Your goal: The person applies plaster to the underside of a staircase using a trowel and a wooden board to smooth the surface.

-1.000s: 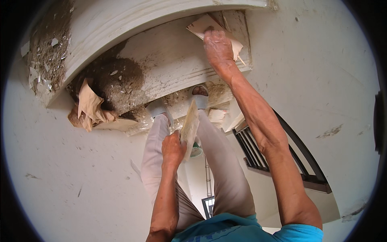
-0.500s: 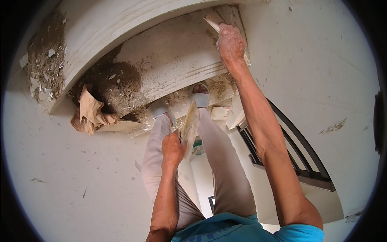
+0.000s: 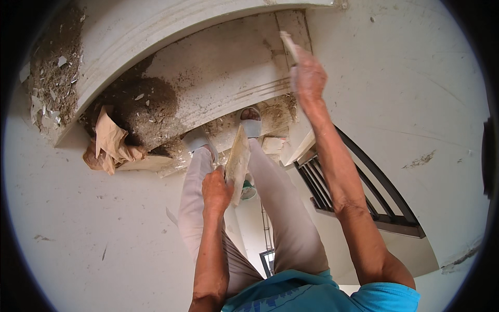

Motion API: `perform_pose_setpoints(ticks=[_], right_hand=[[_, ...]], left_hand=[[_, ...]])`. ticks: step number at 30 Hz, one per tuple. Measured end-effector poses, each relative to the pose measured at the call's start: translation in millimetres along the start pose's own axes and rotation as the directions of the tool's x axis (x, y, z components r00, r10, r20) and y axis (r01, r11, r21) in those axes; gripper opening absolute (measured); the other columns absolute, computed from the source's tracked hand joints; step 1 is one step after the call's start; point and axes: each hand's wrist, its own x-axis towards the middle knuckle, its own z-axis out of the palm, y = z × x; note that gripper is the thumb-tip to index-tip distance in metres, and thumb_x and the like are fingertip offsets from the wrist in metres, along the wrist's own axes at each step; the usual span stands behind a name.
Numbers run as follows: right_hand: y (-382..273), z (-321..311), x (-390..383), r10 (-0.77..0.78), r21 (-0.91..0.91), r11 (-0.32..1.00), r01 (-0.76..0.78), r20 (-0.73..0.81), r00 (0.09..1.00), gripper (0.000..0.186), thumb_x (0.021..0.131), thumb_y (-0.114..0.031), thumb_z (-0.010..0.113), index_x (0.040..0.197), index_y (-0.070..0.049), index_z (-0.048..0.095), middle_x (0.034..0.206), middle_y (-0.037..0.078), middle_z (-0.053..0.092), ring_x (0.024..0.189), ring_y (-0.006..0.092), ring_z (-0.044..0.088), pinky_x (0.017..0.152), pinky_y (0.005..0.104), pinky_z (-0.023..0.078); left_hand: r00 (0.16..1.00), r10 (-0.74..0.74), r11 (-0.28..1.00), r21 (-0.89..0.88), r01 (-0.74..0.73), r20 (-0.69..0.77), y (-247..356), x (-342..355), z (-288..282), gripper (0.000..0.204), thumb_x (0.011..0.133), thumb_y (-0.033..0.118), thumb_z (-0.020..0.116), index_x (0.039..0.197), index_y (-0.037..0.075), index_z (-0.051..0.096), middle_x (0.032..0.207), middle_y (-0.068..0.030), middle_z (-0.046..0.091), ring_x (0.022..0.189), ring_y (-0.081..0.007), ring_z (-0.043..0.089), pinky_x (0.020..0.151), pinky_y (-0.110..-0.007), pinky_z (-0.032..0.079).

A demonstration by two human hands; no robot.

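Note:
My left hand (image 3: 217,190), low in front of my legs, is closed around the lower end of a flat, pale slab (image 3: 238,166) with a dirty, rough face. The slab stands tilted between my shins. My right arm reaches far forward, and my right hand (image 3: 310,78) grips a thin, pale, flat piece (image 3: 289,46) whose kind I cannot make out. Its far end points at the right end of a stone stair tread (image 3: 223,57); contact with the tread cannot be told. Slight motion blurs that hand.
Crumpled brown paper (image 3: 110,143) lies by the tread's left end, among dark dirt (image 3: 156,101). Broken white chips (image 3: 52,106) litter the step above. My sandalled feet (image 3: 251,122) stand on the dusty lower step. A black railing (image 3: 379,200) runs at right; a green container (image 3: 249,190) shows below.
My right hand has drawn back toward me and slightly right with the pale piece, which now shows its narrow edge. My left hand still holds the slab; the whole view has shifted slightly.

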Motion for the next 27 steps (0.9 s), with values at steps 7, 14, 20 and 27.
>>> perform_pose_setpoints(ticks=[7,14,20,27], right_hand=[[47.5,17.2,-2.9,0.338,-0.059,0.941,-0.334,0.099,0.936,0.030,0.082,-0.010,0.060,0.111,-0.008,0.067,0.090,0.017,0.070,0.080,0.0345,0.067,0.071,0.0442,0.053],[74.3,-2.4,-30.4,0.279,-0.040,0.960,-0.277,0.093,0.956,0.037,0.078,-0.007,0.058,0.114,-0.013,0.066,0.085,0.017,0.069,0.079,0.0370,0.067,0.068,0.0463,0.052],[91.8,67.9,-52.9,0.406,0.146,0.906,-0.397,-0.034,0.913,0.028,0.084,-0.014,0.056,0.109,-0.007,0.068,0.083,0.018,0.068,0.077,0.0380,0.065,0.068,0.0482,0.050],[-74.5,47.2,-60.9,0.252,0.326,0.892,-0.312,0.214,0.944,0.030,0.097,-0.017,0.044,0.113,-0.003,0.065,0.104,0.019,0.066,0.090,0.0323,0.064,0.084,0.0463,0.050]], left_hand=[[1.000,0.027,1.000,0.014,-0.027,0.009,-0.1,1.9,0.5,0.026,0.077,0.009,0.066,0.098,-0.005,0.061,0.086,-0.0296,0.065,0.086,-0.0478,0.061,0.080,-0.055,0.048],[0.999,0.033,0.999,0.000,-0.033,-0.031,-2.3,-0.6,1.9,0.026,0.076,0.009,0.065,0.098,-0.005,0.061,0.087,-0.0296,0.064,0.088,-0.0465,0.061,0.081,-0.055,0.047],[0.998,0.059,0.998,0.026,-0.060,0.028,-0.7,-1.1,0.9,0.032,0.077,0.009,0.064,0.105,-0.005,0.062,0.088,-0.0297,0.064,0.089,-0.0461,0.061,0.082,-0.054,0.047],[1.000,0.007,1.000,0.000,-0.007,0.030,-2.4,-2.7,3.2,0.035,0.076,0.010,0.065,0.108,-0.004,0.062,0.090,-0.0295,0.065,0.088,-0.0464,0.061,0.081,-0.054,0.048]])
